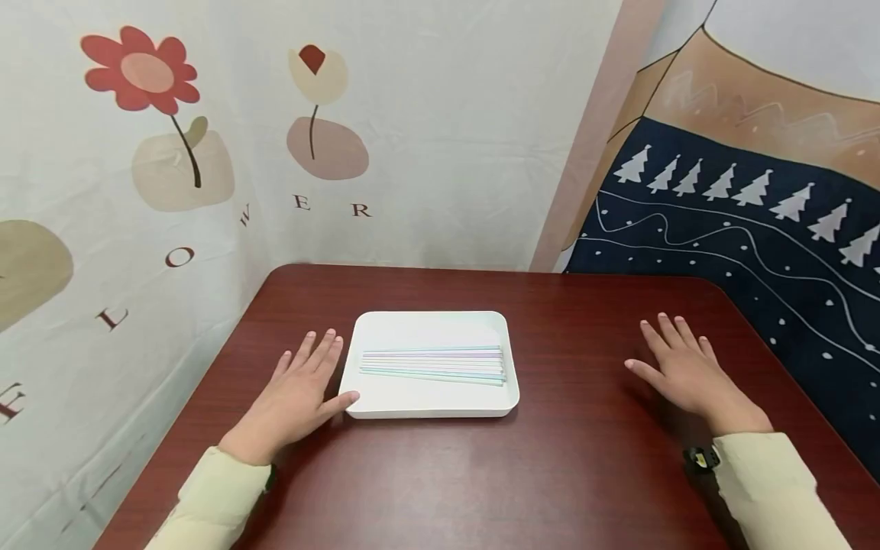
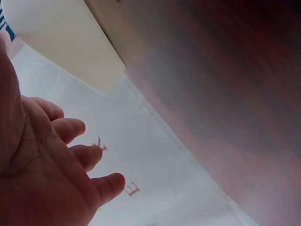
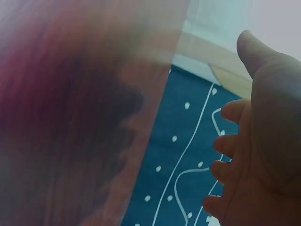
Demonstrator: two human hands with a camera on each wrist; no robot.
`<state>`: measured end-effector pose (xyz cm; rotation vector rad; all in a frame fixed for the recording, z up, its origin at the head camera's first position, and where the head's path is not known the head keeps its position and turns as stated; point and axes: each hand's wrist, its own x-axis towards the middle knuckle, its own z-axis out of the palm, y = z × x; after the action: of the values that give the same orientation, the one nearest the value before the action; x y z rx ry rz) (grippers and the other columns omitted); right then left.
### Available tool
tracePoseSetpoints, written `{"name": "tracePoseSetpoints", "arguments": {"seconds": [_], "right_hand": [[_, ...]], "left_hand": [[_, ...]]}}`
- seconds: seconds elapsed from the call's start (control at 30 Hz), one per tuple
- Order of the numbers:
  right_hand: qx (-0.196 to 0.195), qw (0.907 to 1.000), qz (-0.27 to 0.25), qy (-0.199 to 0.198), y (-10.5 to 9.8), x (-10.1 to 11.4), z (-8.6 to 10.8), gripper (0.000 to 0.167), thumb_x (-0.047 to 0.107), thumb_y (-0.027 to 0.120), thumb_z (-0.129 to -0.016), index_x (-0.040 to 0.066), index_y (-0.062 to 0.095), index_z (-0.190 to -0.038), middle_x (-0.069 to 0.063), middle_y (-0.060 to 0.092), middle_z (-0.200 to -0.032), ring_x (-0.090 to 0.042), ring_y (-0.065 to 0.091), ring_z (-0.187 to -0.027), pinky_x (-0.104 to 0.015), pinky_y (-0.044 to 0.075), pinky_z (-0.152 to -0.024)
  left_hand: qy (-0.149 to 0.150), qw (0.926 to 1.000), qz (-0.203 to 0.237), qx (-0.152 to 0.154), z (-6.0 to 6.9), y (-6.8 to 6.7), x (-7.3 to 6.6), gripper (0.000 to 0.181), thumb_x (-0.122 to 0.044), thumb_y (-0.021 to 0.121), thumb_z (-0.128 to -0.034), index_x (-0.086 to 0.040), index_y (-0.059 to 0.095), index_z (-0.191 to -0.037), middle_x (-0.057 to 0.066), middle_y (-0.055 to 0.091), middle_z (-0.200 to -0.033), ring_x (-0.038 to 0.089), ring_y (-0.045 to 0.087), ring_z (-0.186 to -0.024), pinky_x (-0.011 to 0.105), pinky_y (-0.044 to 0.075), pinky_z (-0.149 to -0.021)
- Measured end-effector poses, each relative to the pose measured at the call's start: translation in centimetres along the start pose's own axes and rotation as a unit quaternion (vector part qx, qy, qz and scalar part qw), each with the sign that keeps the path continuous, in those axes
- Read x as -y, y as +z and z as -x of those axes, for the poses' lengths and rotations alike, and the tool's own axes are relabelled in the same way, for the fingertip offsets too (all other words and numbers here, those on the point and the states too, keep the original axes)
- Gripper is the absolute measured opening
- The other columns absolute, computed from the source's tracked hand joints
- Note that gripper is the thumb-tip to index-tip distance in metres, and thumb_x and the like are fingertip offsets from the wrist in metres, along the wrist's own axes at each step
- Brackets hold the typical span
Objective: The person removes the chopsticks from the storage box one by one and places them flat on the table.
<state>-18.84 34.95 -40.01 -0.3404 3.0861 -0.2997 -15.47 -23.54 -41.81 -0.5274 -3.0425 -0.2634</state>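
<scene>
A white tray (image 1: 429, 326) on the table holds several thin pale sticks (image 1: 433, 365) in blue, purple, white and green, lying side by side. Just left of the tray is my left hand (image 1: 297, 397), fingers spread and straight, its thumb tip at the tray's near left corner. My right hand (image 1: 687, 376) is well to the right of the tray, palm down with fingers spread, holding nothing. In the left wrist view, the palm (image 2: 47, 165) shows beside the tray's pale wall (image 2: 70, 47). The right wrist view shows an empty palm (image 3: 273, 141).
The dark red-brown table (image 1: 550, 473) has a white cloth with flowers and letters (image 1: 440, 153) behind it and at its left. A navy cloth with white trees (image 1: 742, 229) hangs at the right.
</scene>
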Motion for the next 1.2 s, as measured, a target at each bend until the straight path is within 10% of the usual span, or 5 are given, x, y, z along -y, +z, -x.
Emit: {"name": "tracePoseSetpoints", "arguments": {"seconds": [1.2], "right_hand": [[0.017,0.9913,-0.004,-0.131,0.7,13.7,-8.7,0.080,0.053,0.056,-0.097,0.007,0.029,-0.156,-0.020,0.015,-0.163,-0.040,0.005,-0.150,-0.061,0.016,-0.113]], "left_hand": [[0.008,0.9994,-0.004,0.032,-0.5,0.7,-1.9,0.102,-0.076,0.043,-0.0903,0.000,0.026,-0.156,0.015,0.018,-0.163,0.041,0.014,-0.148,0.063,0.020,-0.111]]}}
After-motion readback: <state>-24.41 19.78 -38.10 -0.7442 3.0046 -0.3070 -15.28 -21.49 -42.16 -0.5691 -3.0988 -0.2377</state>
